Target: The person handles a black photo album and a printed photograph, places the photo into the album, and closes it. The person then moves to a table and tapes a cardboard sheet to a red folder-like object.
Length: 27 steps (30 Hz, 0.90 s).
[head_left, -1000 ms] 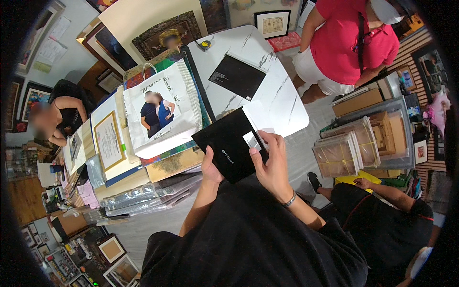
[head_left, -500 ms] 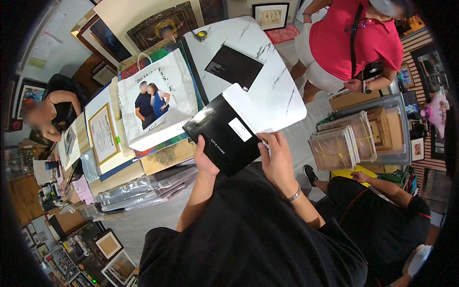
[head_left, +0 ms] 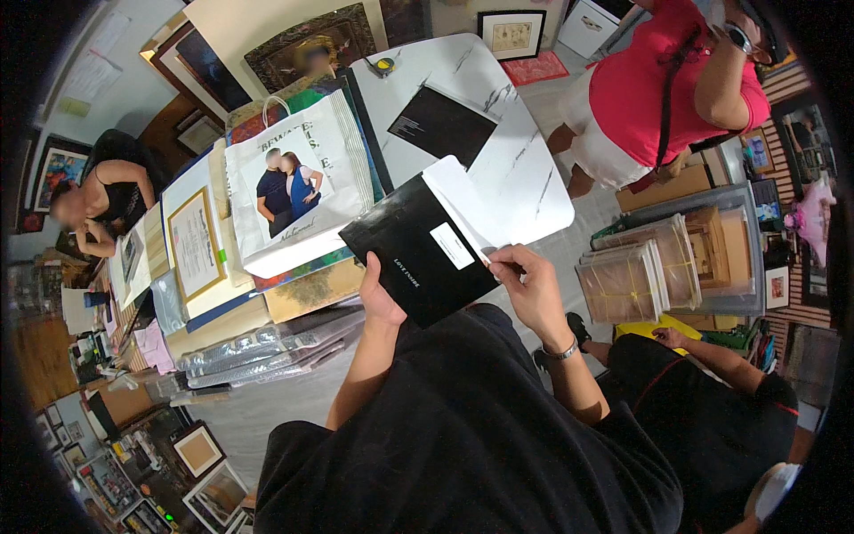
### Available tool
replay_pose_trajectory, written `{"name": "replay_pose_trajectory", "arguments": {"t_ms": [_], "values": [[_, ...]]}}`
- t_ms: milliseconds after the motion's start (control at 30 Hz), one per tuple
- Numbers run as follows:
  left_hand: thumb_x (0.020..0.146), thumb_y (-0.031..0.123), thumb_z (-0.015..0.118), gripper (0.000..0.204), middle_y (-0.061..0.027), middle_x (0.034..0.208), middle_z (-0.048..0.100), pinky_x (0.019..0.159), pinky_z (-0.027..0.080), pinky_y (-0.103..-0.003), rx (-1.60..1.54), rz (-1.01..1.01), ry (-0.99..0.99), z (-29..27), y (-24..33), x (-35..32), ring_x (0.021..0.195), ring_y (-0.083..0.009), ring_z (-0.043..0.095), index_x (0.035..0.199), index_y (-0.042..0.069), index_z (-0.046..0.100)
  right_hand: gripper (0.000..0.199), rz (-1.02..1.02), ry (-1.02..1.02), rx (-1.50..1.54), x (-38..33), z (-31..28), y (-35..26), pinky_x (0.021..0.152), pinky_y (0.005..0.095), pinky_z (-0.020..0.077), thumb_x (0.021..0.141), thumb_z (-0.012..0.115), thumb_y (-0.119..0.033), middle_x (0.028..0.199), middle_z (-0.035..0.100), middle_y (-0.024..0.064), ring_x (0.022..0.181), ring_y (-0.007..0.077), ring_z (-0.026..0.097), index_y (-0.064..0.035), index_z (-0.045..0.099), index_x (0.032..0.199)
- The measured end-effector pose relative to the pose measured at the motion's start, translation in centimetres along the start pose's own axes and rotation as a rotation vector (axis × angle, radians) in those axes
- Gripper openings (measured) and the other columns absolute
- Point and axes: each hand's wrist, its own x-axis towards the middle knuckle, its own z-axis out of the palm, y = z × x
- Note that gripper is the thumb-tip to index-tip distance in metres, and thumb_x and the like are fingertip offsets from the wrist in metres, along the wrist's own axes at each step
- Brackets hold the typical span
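Observation:
A flat black envelope (head_left: 400, 258) with a white label (head_left: 452, 246) is tilted in front of my body. My left hand (head_left: 381, 294) is closed on its lower left edge, thumb on the front and the other fingers hidden behind. From the envelope's upper right edge a white sheet or flap (head_left: 458, 196) sticks out; I cannot tell which. My right hand (head_left: 532, 283) pinches the near corner of that white piece, beside the envelope's right edge. Beyond, a second black flat envelope (head_left: 442, 125) lies on the white marbled table (head_left: 534, 191).
To the left are a white paper bag (head_left: 338, 151) with a photo print (head_left: 289, 191) on it and a gold-framed certificate (head_left: 191, 254). A tape measure (head_left: 384, 66) sits at the table's far edge. Wrapped frames (head_left: 623, 280) stand right, near a person in red (head_left: 663, 98) and another in black (head_left: 712, 409).
My right hand has shifted slightly right and turned, still at the white piece's corner. The envelope stays nearly in place. The person in red has raised an arm.

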Motion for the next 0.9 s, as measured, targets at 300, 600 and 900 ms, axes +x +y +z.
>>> {"name": "replay_pose_trajectory", "arguments": {"t_ms": [300, 600, 900], "values": [[0.097, 0.041, 0.053, 0.058, -0.0165, 0.136, 0.055, 0.104, 0.043, -0.051, 0.008, -0.017, -0.005, -0.7, 0.5, 0.0, 0.123, -0.0351, 0.054, 0.139, 0.002, 0.046, 0.013, -0.152, 0.039, -0.191, -1.3, 1.3, -0.3, 0.066, 0.0308, 0.0496, 0.09, 0.064, -0.006, 0.091, 0.07, 0.0148, 0.075, 0.0257, 0.065, 0.001, 0.069, 0.1], [0.098, 0.036, 0.056, 0.054, -0.0163, 0.135, 0.056, 0.105, 0.044, -0.048, 0.016, -0.022, 0.025, -2.5, 1.2, -0.9, 0.124, -0.0326, 0.055, 0.138, 0.001, 0.046, 0.017, -0.081, -0.129, -0.201, -1.3, 1.4, -1.1, 0.065, 0.0296, 0.0494, 0.094, 0.061, -0.013, 0.093, 0.07, 0.0148, 0.075, 0.0213, 0.066, 0.0011, 0.068, 0.102], [0.098, 0.025, 0.057, 0.039, -0.0102, 0.125, 0.063, 0.097, 0.05, -0.04, 0.143, 0.048, 0.112, -3.3, 2.6, -3.1, 0.112, -0.0242, 0.062, 0.131, 0.004, 0.054, 0.038, 0.114, -0.412, 0.475, 2.6, 1.9, 2.1, 0.086, 0.028, 0.0481, 0.106, 0.041, -0.021, 0.107, 0.062, 0.0055, 0.099, 0.0094, 0.057, 0.0001, 0.048, 0.137]]}}
